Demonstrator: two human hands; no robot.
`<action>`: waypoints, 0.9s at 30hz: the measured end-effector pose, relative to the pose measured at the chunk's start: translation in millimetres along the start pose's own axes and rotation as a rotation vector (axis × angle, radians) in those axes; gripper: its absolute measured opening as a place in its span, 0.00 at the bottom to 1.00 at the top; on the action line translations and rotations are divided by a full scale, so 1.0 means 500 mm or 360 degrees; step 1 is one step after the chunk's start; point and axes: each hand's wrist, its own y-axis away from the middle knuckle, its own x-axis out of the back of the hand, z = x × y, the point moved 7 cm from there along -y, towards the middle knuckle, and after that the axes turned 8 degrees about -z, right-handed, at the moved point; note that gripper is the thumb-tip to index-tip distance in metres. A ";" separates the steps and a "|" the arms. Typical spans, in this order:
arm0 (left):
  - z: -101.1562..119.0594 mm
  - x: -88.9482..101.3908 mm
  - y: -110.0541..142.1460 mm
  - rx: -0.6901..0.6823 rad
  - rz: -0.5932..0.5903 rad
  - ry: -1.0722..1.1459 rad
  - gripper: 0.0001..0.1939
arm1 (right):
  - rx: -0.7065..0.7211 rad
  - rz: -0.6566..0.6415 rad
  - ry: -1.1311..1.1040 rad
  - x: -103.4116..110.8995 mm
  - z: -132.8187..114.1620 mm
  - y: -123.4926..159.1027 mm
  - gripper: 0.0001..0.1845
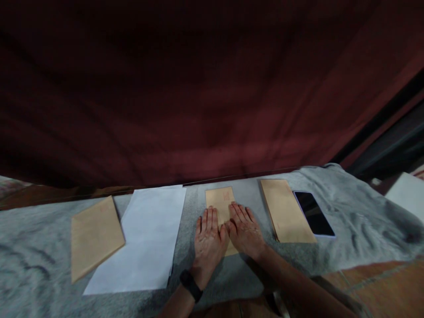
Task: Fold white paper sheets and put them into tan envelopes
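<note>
A brown paper envelope with faint red print near its top right corner lies on the grey cloth in front of me. My left hand rests flat on its left side, fingers stretched out and pointing away from me. Flat on the right side of the same envelope lies my right hand, its fingers extended too. The two thumbs come close together over the envelope's middle. Both hands cover much of the envelope; its lower edge shows between the wrists. A dark band is around my left wrist.
White paper sheets lie left of my hands, partly beneath another brown envelope. To the right are a stack of brown envelopes and a phone with a dark screen. A dark red curtain hangs behind the grey cloth.
</note>
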 end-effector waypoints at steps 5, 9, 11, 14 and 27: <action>0.002 0.004 0.000 0.0001 -0.0009 -0.0051 0.29 | -0.0061 0.0055 -0.0063 0.010 0.007 0.003 0.29; 0.001 -0.001 0.000 -0.0053 -0.0101 -0.0055 0.28 | 0.0107 0.0081 -0.0095 0.008 -0.020 0.022 0.29; -0.006 -0.007 -0.005 -0.0083 -0.0164 0.0045 0.27 | 0.0236 0.0070 -0.0095 0.002 -0.040 0.038 0.29; -0.038 -0.015 -0.022 0.0079 -0.0222 0.0450 0.26 | 0.0278 0.0053 -0.0098 -0.002 -0.053 0.054 0.30; -0.151 -0.003 -0.047 0.1110 -0.0111 0.2192 0.33 | 0.0480 -0.0018 -0.0250 0.032 -0.057 0.062 0.59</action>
